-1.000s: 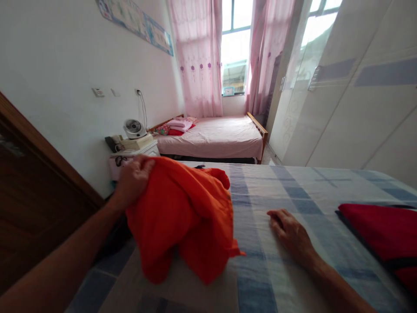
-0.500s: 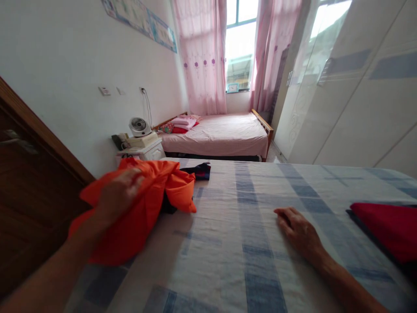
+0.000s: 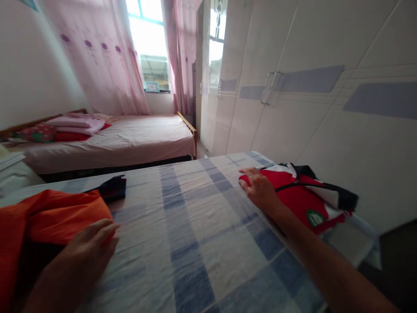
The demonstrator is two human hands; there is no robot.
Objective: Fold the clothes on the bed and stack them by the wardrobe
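At 2 o'clock a tall, glossy white wardrobe with lilac panels (image 3: 312, 117) is noted. The foreground is taken up by a flat surface covered in blue-and-white checked cloth (image 3: 195, 208), by which the garments appear to be supported so that they can be spread and reached. Between 8 and 9 o'clock a loose, bright orange cloth garment (image 3: 68, 217) is found; between 3 and 4 o'clock, a red garment with white and black parts (image 3: 293, 191). The two are judged to be set apart so that each lies within one hand's reach. Beyond the orange garment's edge a small dark navy cloth piece (image 3: 115, 188) is seen.

The left hand (image 3: 81, 254) is placed at the orange garment's near right edge, fingers drawn together; whether cloth is gripped cannot be told. The right hand (image 3: 260, 189) is laid over the red garment's left edge, fingers bent and red cloth showing beside the thumb; a pinch cannot be confirmed. From it, the red garment's bulk extends towards 4 o'clock.
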